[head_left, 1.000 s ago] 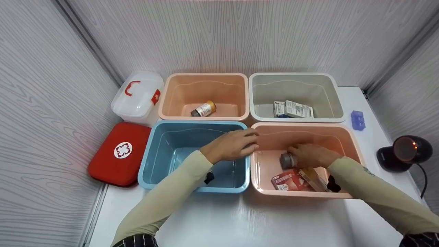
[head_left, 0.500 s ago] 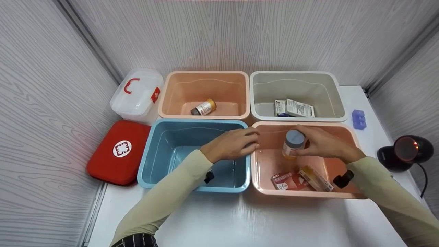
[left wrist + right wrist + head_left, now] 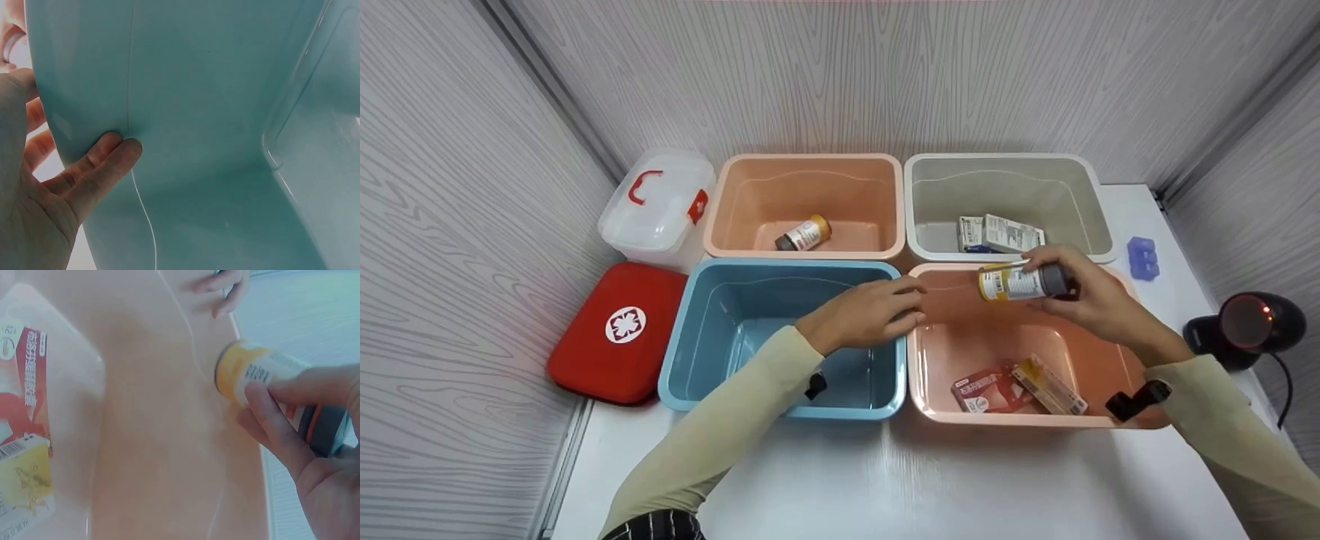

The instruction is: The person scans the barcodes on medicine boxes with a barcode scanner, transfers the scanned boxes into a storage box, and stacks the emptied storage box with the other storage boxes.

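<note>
- Presently, the right hand [image 3: 1093, 296] pinches the dark-capped medicine bottle [image 3: 1011, 282], fingers [image 3: 275, 419] drawn in against its sides, spread no wider than its body.
- Landmark, the near-right peach bin [image 3: 979, 349]: the bottle hangs above its floor, towards its far wall; how high, I cannot tell.
- The bottle's long axis runs crosswise to that bin, roughly level, its yellow base towards the bin's left side and its cap towards the right, by the palm.
- The left hand [image 3: 864, 313] is farther off, at the bin's left rim, fingers straddling the wall of the adjoining blue bin [image 3: 757, 300]; the base points roughly its way, well apart.
- 2 medicine boxes, 1 red [image 3: 986, 390] and 1 yellow-and-white [image 3: 1050, 386], lie at the peach bin's near side.
</note>
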A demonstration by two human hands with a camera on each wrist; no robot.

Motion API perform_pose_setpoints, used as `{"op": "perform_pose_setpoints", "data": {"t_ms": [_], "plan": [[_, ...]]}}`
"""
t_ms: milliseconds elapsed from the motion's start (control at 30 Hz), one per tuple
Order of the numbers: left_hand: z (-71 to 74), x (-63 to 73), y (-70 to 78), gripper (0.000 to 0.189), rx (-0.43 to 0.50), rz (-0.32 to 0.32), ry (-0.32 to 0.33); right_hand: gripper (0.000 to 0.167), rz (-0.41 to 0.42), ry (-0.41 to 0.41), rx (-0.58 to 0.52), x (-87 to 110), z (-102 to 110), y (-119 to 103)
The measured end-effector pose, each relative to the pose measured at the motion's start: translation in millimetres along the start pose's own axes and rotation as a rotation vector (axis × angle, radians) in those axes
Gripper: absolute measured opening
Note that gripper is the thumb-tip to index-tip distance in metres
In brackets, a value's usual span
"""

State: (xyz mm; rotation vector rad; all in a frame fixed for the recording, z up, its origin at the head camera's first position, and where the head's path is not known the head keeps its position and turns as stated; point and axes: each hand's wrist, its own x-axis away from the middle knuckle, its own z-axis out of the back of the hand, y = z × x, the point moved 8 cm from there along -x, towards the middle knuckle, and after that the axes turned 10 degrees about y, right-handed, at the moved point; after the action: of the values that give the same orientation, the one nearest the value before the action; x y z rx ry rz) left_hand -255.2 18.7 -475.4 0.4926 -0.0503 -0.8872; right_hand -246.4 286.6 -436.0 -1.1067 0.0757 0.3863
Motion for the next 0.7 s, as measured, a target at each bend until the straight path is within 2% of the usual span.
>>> {"op": "perform_pose_setpoints", "data": {"t_ms": [100, 233, 300, 467, 633, 700], "plan": [[0.2, -0.1, -1.1, 0.046, 0.010, 0.005, -0.004, 0.039, -0.050, 0.040, -0.080, 2.3, 7.1, -1.8], [-0.2, -0.1, -1.5, 0.047, 0.022, 0.003, -0.007, 0.021, -0.105, 0.103, -0.127, 5.8, 18.7, -2.3], [-0.2, 0.1, -1.4, 0.047, 0.025, 0.002, -0.007, 0.025, -0.109, 0.126, -0.140, 7.5, 24.7, -2.2], [0.1, 0.3, -0.6, 0.047, 0.035, 0.002, -0.008, 0.049, -0.096, 0.221, -0.095, 13.6, 42.6, -1.5], [0.2, 0.1, -2.0, 0.046, 0.040, 0.011, -0.006, 0.040, -0.055, 0.313, -0.087, 16.8, 56.8, -3.8], [0.3, 0.3, -2.6, 0.046, 0.038, 0.011, -0.005, 0.045, -0.053, 0.317, -0.113, 18.0, 58.7, -3.5]]}}
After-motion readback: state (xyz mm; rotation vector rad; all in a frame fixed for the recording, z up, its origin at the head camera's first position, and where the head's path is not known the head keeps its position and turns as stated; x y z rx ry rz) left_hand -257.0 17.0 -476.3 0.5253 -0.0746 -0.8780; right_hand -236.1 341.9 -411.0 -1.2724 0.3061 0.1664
